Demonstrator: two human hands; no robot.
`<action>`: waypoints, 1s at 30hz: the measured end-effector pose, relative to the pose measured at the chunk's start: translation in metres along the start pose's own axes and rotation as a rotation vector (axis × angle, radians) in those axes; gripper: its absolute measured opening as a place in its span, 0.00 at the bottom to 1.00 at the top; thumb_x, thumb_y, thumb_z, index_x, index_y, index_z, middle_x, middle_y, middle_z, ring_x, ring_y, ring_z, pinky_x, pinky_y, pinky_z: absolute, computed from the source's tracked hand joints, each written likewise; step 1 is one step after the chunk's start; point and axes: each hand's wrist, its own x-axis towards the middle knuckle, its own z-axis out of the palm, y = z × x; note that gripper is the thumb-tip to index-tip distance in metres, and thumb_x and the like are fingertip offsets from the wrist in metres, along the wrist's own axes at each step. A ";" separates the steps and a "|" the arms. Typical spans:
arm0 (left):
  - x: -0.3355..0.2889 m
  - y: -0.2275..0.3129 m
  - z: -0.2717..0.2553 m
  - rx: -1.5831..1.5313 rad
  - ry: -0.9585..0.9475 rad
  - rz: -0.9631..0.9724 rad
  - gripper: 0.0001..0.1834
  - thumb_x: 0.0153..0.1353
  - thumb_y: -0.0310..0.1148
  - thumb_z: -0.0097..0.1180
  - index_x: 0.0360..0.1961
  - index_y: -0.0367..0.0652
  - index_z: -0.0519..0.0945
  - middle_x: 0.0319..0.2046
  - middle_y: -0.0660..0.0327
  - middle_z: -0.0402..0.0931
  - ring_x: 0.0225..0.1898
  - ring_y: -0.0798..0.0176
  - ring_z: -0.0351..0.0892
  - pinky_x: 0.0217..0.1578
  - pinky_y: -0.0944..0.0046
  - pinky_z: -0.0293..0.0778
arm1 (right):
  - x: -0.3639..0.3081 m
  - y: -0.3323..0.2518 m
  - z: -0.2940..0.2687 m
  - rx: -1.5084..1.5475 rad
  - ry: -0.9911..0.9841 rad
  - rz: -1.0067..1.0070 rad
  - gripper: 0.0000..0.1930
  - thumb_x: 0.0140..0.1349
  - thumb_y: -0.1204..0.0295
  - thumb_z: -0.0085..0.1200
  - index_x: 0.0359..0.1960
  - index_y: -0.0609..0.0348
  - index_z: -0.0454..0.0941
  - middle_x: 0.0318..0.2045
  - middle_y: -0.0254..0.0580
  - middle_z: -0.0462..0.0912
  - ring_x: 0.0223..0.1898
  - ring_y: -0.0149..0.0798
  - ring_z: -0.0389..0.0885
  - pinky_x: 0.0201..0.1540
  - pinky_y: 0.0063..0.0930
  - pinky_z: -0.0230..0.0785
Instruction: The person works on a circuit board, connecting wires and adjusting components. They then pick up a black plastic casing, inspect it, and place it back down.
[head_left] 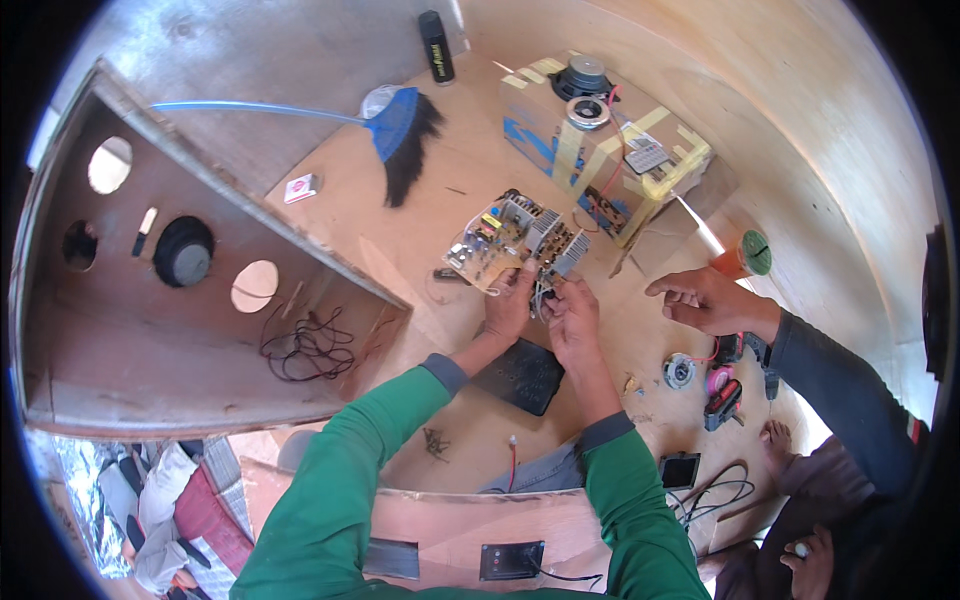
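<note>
A tan circuit board [482,256] with silver finned heat sinks and small parts is held up in front of me. My left hand [510,303] is closed on its near edge, thumb on top. Close beside it, my right hand [573,318] is closed at the board's near right corner, where a bundle of thin wires [541,298] hangs; its fingertips are partly hidden. Below my hands a flat black panel [522,377] lies on the floor. To the right, a co-worker's hand [712,300] reaches toward the board with bent fingers and does not touch it.
A large wooden speaker box [110,330] with round holes stands left. A broom [395,130] lies behind. A taped carton [560,130] carries a loose speaker [583,78]. At right are an orange cup [735,262] and a red-and-black tool [722,404]. A wooden panel [450,515] is near me.
</note>
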 end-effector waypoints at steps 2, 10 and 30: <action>0.005 -0.007 0.002 -0.036 -0.017 -0.079 0.24 0.84 0.51 0.57 0.45 0.39 0.87 0.36 0.67 0.83 0.38 0.73 0.76 0.40 0.66 0.74 | 0.000 -0.001 0.001 -0.007 0.009 -0.011 0.12 0.76 0.72 0.60 0.58 0.56 0.81 0.47 0.34 0.88 0.42 0.30 0.85 0.46 0.31 0.78; 0.012 -0.025 0.001 -0.171 0.102 0.067 0.24 0.86 0.48 0.54 0.38 0.38 0.83 0.30 0.70 0.76 0.32 0.75 0.69 0.34 0.67 0.69 | 0.002 0.005 0.006 -0.142 0.067 -0.010 0.11 0.78 0.73 0.58 0.58 0.58 0.80 0.48 0.38 0.88 0.46 0.32 0.87 0.52 0.32 0.80; 0.002 0.003 -0.025 0.124 0.043 0.010 0.23 0.88 0.44 0.50 0.60 0.31 0.83 0.55 0.51 0.86 0.57 0.52 0.83 0.61 0.54 0.76 | -0.014 0.005 0.029 -1.434 0.098 -1.113 0.14 0.64 0.82 0.72 0.51 0.63 0.87 0.43 0.50 0.84 0.43 0.48 0.86 0.45 0.39 0.79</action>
